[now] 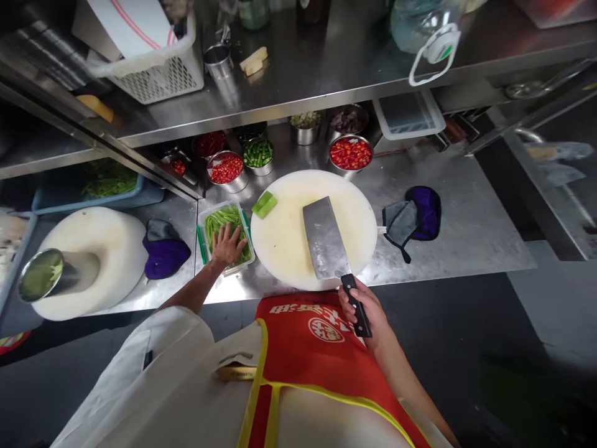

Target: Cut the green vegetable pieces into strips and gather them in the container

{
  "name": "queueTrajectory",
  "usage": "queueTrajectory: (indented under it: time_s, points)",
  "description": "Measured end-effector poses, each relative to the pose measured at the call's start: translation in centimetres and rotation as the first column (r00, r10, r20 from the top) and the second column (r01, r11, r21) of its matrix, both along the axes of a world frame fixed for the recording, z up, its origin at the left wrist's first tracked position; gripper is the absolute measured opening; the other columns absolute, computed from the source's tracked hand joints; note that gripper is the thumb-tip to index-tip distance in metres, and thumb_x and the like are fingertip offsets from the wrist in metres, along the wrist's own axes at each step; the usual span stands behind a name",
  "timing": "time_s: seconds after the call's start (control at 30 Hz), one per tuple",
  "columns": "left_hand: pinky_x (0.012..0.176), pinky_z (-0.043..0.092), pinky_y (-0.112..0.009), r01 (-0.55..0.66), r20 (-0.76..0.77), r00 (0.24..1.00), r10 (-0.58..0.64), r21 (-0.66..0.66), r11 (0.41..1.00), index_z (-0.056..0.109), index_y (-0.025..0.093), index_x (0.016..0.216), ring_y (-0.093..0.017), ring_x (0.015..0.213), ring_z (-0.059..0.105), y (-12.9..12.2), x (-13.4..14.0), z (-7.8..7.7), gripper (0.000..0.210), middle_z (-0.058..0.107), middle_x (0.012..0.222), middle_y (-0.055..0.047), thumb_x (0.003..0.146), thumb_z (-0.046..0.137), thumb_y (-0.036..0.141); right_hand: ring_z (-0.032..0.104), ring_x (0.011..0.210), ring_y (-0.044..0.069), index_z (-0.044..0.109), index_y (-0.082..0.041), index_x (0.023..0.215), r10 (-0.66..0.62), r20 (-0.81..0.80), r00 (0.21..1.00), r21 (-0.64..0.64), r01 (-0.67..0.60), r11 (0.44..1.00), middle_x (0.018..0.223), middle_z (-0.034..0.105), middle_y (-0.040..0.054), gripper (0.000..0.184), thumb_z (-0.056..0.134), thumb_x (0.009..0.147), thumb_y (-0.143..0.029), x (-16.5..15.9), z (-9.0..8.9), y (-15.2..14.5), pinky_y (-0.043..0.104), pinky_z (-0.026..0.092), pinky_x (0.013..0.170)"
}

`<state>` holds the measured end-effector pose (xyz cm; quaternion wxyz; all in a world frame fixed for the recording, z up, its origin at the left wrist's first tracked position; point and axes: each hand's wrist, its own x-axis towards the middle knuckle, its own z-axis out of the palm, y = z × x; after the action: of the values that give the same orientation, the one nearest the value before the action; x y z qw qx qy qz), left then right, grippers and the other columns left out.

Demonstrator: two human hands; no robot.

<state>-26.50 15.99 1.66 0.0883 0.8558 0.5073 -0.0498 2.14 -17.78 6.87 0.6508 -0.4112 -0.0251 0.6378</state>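
My right hand [366, 308] grips the black handle of a cleaver [325, 239], whose broad blade is over the round white chopping board [280, 261]. To the left of the board, my left hand [227, 246] lies with fingers spread on cut green vegetable strips [219, 218] in a clear plastic container [201, 214] with green side clips. Two green vegetable pieces [264, 205] rest at the board's upper left edge. Whether my left fingers press into the strips or just touch them, I cannot tell.
Behind the board stand metal bowls of chopped red chillies [351, 153] and cut green pieces [258, 153]. A steel shelf [298, 93] overhangs them. Purple-and-grey cloth items [423, 213] lie right of the board. On the left, a metal cup [46, 274] stands on another white board [121, 249].
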Motion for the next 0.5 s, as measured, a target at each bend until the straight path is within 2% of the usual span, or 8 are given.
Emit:
queueTrajectory:
  time_s: [0.07, 0.13, 0.17, 0.23, 0.27, 0.33, 0.4, 0.5]
  points:
    - [0.124, 0.018, -0.067, -0.079, 0.065, 0.995, 0.073, 0.106, 0.991, 0.059, 0.026, 0.144, -0.039, 0.155, 0.03, 1.2, 1.6, 1.6, 0.051, 0.035, 0.167, -0.012, 0.104, 0.036, 0.046, 0.038, 0.046, 0.006, 0.052, -0.024, 0.088, -0.046, 0.012, 0.999, -0.01, 0.046, 0.999, 0.07, 0.052, -0.0047, 0.032, 0.079, 0.079, -0.038, 0.5, 0.0, -0.6, 0.013, 0.031, 0.033]
    - [0.124, 0.022, -0.063, -0.131, 0.143, 0.984, 0.102, 0.209, 0.969, 0.067, 0.025, 0.134, -0.035, 0.146, 0.042, 2.4, 4.4, 3.1, 0.048, 0.048, 0.158, -0.012, 0.107, 0.031, 0.041, 0.039, 0.046, 0.006, 0.052, -0.024, 0.088, -0.086, 0.028, 0.996, -0.026, 0.087, 0.996, 0.07, 0.052, -0.0044, 0.032, 0.079, 0.078, -0.037, 1.2, 0.0, -1.2, 0.014, 0.031, 0.033]
    - [0.123, 0.027, -0.059, -0.112, 0.153, 0.985, 0.082, 0.199, 0.973, 0.069, 0.025, 0.13, -0.034, 0.141, 0.048, 3.0, 6.2, 3.6, 0.044, 0.055, 0.152, -0.012, 0.106, 0.035, 0.041, 0.039, 0.046, 0.007, 0.052, -0.024, 0.088, -0.101, 0.037, 0.994, -0.034, 0.102, 0.994, 0.07, 0.052, -0.0044, 0.032, 0.079, 0.078, -0.037, 1.6, -0.1, -1.5, 0.014, 0.032, 0.033]
    - [0.117, 0.038, -0.05, 0.02, 0.129, 0.991, -0.031, 0.084, 0.996, 0.064, 0.022, 0.135, -0.032, 0.13, 0.056, 3.9, 9.9, 4.1, 0.042, 0.063, 0.14, -0.013, 0.1, 0.052, 0.042, 0.04, 0.047, 0.007, 0.051, -0.024, 0.089, -0.111, 0.054, 0.992, -0.051, 0.114, 0.992, 0.071, 0.053, -0.0043, 0.032, 0.08, 0.078, -0.036, 2.5, -0.1, -1.9, 0.015, 0.033, 0.034]
    - [0.113, 0.043, -0.047, 0.051, 0.103, 0.993, -0.054, 0.035, 0.998, 0.061, 0.02, 0.139, -0.033, 0.126, 0.059, 4.2, 11.7, 4.1, 0.049, 0.065, 0.137, -0.015, 0.095, 0.061, 0.042, 0.04, 0.047, 0.007, 0.052, -0.024, 0.089, -0.105, 0.058, 0.993, -0.061, 0.108, 0.992, 0.07, 0.053, -0.0042, 0.033, 0.08, 0.078, -0.036, 3.0, -0.1, -2.1, 0.015, 0.034, 0.034]
    - [0.106, 0.047, -0.044, 0.039, 0.039, 0.998, -0.039, -0.001, 0.999, 0.055, 0.019, 0.145, -0.034, 0.122, 0.06, 4.1, 14.3, 3.9, 0.06, 0.065, 0.133, -0.017, 0.089, 0.069, 0.037, 0.042, 0.047, 0.007, 0.053, -0.023, 0.091, -0.078, 0.056, 0.995, -0.081, 0.083, 0.993, 0.071, 0.054, -0.0041, 0.033, 0.08, 0.077, -0.036, 3.8, -0.1, -2.5, 0.015, 0.034, 0.034]
    - [0.105, 0.047, -0.046, 0.0, 0.008, 1.0, 0.0, 0.021, 1.0, 0.052, 0.019, 0.148, -0.036, 0.122, 0.06, 3.3, 15.6, 3.3, 0.061, 0.063, 0.135, -0.019, 0.091, 0.066, 0.034, 0.043, 0.047, 0.007, 0.054, -0.023, 0.092, -0.051, 0.047, 0.998, -0.096, 0.056, 0.994, 0.071, 0.056, -0.004, 0.032, 0.081, 0.078, -0.036, 4.6, -0.2, -2.8, 0.015, 0.035, 0.034]
    - [0.114, 0.039, -0.051, -0.001, 0.055, 0.998, -0.006, 0.123, 0.992, 0.05, 0.02, 0.15, -0.037, 0.136, 0.05, 1.1, 15.6, 2.5, 0.053, 0.052, 0.151, -0.018, 0.098, 0.051, 0.031, 0.044, 0.047, 0.007, 0.056, -0.022, 0.09, -0.019, 0.037, 0.999, -0.114, 0.023, 0.993, 0.071, 0.057, -0.0038, 0.031, 0.081, 0.078, -0.036, 5.6, -0.4, -3.1, 0.015, 0.036, 0.035]
